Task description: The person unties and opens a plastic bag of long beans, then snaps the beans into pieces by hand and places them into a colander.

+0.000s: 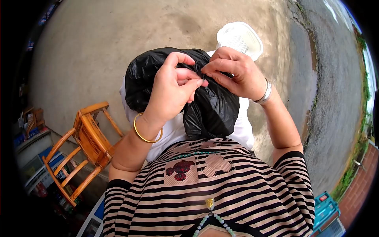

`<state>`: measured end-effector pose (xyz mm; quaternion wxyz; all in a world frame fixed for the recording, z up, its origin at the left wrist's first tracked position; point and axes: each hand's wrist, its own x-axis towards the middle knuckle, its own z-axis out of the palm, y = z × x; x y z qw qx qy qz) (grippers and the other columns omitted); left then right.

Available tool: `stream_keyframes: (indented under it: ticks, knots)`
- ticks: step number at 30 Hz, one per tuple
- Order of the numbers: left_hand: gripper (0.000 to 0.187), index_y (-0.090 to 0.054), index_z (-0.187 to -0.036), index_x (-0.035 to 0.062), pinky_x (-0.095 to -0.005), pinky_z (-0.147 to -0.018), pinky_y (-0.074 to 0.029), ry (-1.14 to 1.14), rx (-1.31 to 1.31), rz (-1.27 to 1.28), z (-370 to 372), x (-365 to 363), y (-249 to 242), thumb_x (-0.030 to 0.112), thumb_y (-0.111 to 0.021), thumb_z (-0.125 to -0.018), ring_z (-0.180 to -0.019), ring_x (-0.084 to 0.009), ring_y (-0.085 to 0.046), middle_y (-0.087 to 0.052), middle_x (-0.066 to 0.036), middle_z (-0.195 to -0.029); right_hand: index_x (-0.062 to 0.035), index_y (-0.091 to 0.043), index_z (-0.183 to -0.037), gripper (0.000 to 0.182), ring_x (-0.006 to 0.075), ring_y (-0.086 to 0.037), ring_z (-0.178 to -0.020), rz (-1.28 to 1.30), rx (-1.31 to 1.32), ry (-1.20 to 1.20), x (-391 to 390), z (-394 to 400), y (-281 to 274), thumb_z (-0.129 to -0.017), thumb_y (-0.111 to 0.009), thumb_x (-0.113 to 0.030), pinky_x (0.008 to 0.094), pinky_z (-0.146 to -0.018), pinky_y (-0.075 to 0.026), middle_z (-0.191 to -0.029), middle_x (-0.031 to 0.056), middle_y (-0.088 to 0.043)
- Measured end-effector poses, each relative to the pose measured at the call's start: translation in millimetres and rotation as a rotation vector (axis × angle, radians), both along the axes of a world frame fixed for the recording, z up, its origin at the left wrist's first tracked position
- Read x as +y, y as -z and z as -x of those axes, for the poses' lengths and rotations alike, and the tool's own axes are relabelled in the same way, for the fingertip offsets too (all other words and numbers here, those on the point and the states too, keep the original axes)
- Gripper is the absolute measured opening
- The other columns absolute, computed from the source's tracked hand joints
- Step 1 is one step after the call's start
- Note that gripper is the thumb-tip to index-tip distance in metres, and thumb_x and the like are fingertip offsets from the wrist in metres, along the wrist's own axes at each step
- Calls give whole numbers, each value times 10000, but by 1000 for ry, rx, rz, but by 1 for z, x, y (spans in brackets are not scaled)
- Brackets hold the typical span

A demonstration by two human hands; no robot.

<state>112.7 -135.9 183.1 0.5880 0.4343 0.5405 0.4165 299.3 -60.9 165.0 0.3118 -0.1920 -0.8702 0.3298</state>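
Observation:
A black plastic bag [213,108] rests on my lap, its top bunched up between my two hands. From the left, my left hand [175,81] pinches the gathered plastic with thumb and fingertips, the index finger arched above. My right hand [237,73] grips the same bunched part from the other side, thumb and index finger pressed together. The fingertips of both hands nearly meet at the gathered neck. What is inside the bag is hidden.
A white perforated plastic basket [241,39] sits on the concrete floor ahead. To my left stands a wooden chair [92,136], near shelves with goods. A teal plastic crate [325,213] is at lower right, beside the grey road [331,98].

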Motion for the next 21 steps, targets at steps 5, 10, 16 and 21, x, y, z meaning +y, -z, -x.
stream_keyframes:
  ticks: [5, 10, 16, 21]
  knots:
    - [266, -440, -1042, -22, -184, -481, -432, -12, 2, -34, -2, -1, 4, -59, -587, -823, -560, -54, -544, -668, -122, -782, -29, -580, -821, 89, 197, -558, -683, 80, -33, -29, 5, 1, 0, -753, -634, -12, 290, -632, -472, -779, 70, -522]
    - [95, -573, -901, -52, -173, -564, -466, -37, 112, -100, -10, -9, 8, -44, -615, -816, -674, -48, -607, -673, -83, -775, -42, -550, -820, 103, 245, -582, -705, 110, 0, 27, -1, -1, 6, -747, -621, -57, 321, -615, -483, -777, 81, -532]
    - [36, -604, -827, -57, -187, -580, -480, -37, 212, -180, -12, -8, 12, -59, -612, -792, -682, -65, -621, -667, -65, -760, -30, -549, -824, 102, 238, -566, -679, 128, 43, 86, -10, -1, 11, -754, -622, -47, 321, -605, -472, -761, 82, -518]
    - [54, -578, -846, -39, -188, -599, -475, -15, 159, -123, -11, -7, 6, -64, -583, -798, -666, -62, -600, -648, -48, -744, -12, -540, -847, 78, 198, -564, -702, 71, -5, 99, -13, -2, 10, -787, -581, 16, 282, -655, -473, -826, 81, -515]
